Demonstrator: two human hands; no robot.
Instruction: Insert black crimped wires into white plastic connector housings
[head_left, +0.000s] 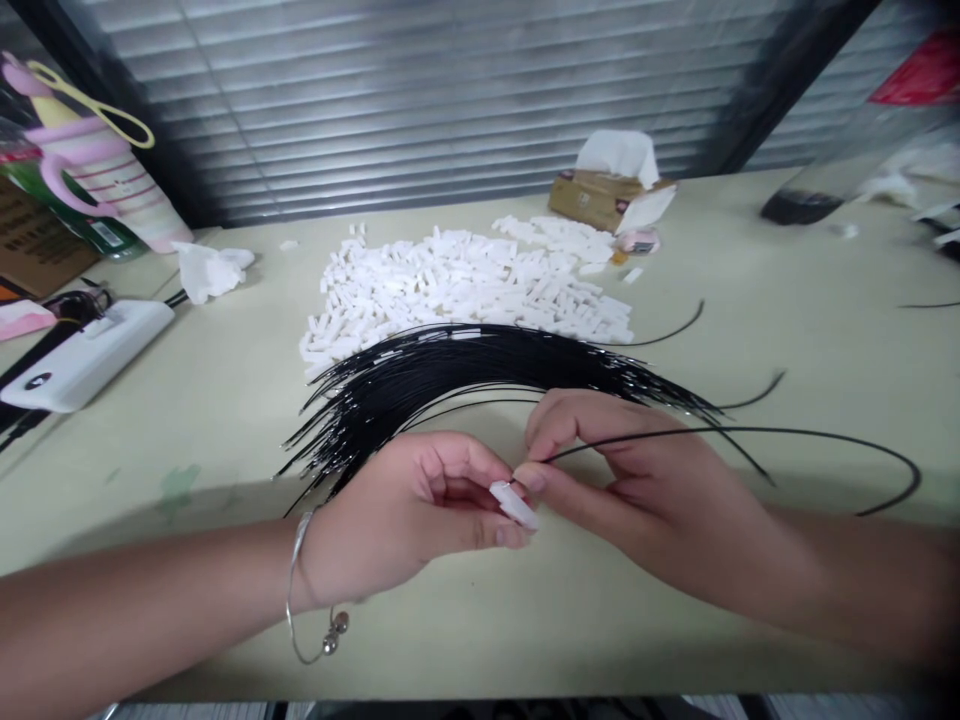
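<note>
My left hand (pixel 442 505) is closed, pinching a small white plastic connector housing (pixel 514 505) between thumb and fingers. A thin black wire (pixel 750 430) is gripped near its end by my right hand (pixel 630 470), also closed. The wire's tip meets the upper end of the housing; I cannot tell how far inside it sits. From my right hand the wire's loose length loops out to the right. Just beyond both hands lies a thick curved bundle of black wires (pixel 480 365) with shiny ends. Behind the bundle spreads a heap of similar white housings (pixel 457 280).
A tissue pack (pixel 592 198) stands at the back right, near a bottle with dark liquid (pixel 799 205). On the left are a striped cup (pixel 124 180), a crumpled tissue (pixel 212 272) and a white power-bank-like device (pixel 90 355). Blinds (pixel 450 100) run behind the table (pixel 787 310).
</note>
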